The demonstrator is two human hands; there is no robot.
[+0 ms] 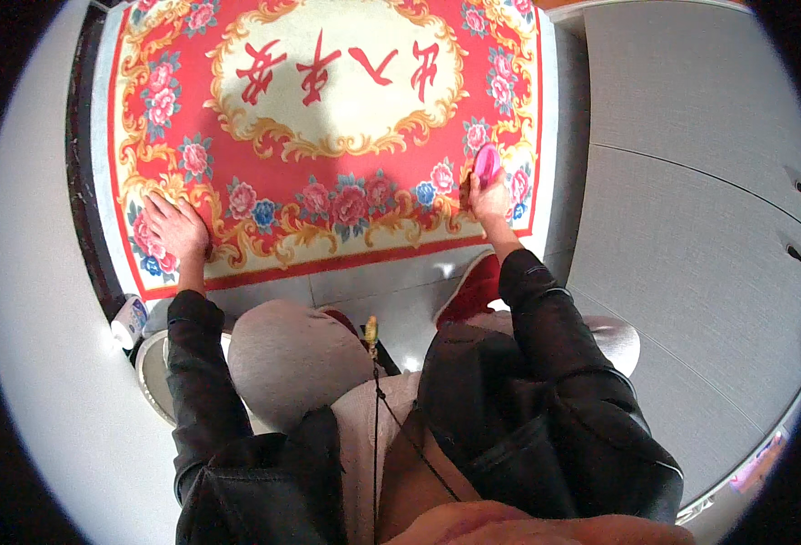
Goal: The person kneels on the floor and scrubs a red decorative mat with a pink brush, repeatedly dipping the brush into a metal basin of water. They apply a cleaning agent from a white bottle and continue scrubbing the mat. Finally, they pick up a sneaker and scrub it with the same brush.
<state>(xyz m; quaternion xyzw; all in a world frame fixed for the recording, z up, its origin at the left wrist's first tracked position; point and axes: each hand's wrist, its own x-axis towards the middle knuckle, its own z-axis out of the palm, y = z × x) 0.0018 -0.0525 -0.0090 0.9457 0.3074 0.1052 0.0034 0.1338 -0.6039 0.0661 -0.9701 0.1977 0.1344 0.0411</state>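
A red floor mat (271, 163) with a flower border and large written characters in a cream oval lies on the tiles before me. My left hand (177, 228) rests palm down on its near left corner, fingers slightly spread and holding nothing. Near the mat's right side, my right hand (492, 197) grips a pink oval brush (487, 163). The brush's underside is hidden, so bristles cannot be made out. It appears to touch the mat's patterned border.
A white bottle (129, 323) and a round pale container (153, 375) stand left of my knee. Grey cabinet doors (686, 225) with dark handles flank the right side; a white wall (33, 272) flanks the left. My red shoe (472, 289) is close to the mat's near edge.
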